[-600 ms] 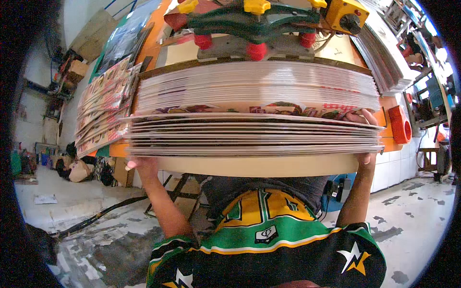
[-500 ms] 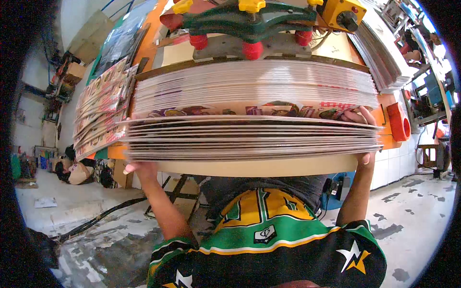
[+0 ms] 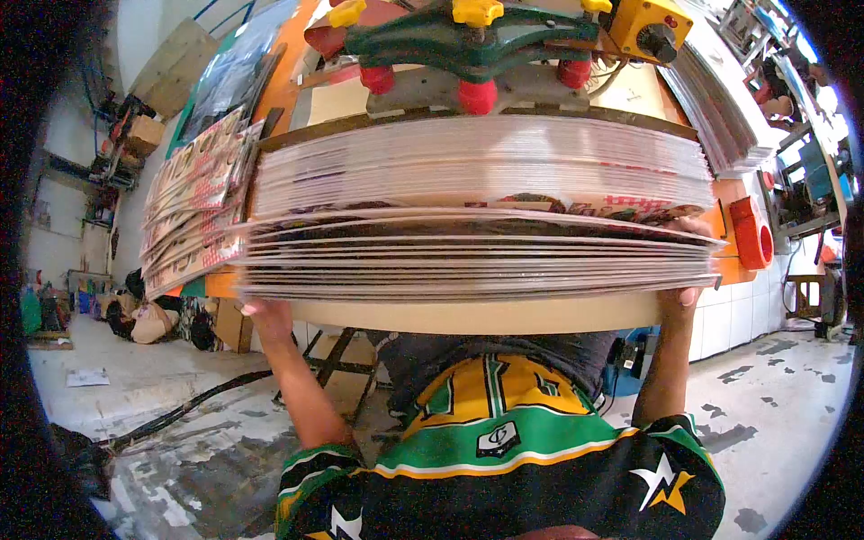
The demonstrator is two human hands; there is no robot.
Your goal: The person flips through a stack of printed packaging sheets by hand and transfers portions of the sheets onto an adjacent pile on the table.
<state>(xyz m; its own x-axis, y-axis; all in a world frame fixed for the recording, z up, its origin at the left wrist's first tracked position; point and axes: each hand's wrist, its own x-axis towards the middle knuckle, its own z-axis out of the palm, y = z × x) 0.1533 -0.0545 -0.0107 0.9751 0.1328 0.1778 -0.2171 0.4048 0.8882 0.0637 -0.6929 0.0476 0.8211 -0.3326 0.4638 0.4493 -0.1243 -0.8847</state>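
Note:
A batch of thin sheets [image 3: 477, 261] lies in front of me, its edges spread in layers. My left hand [image 3: 268, 312] grips its left end, the thumb showing below and the other fingers hidden by the sheets. At the right end my right hand [image 3: 682, 292] is closed round the batch, thumb below and fingers behind the top sheet. Behind it stands a tightly packed stack of sheets [image 3: 486, 157], with a printed sheet partly visible between. A plain cream board [image 3: 486, 315] is beneath the batch, nearest my body.
A green clamp [image 3: 477, 40] with yellow knobs and red feet stands behind the stack. Printed packs [image 3: 198, 198] lie at the left, more sheets [image 3: 720, 117] at the back right, and a red tube-shaped holder [image 3: 749, 236] at the right edge. A person [image 3: 148, 319] is low at the left.
The held sheets have shifted slightly, and the top ones now bend and sit blurred at the right end. My right fingers are more hidden behind them. Both hands keep their grip.

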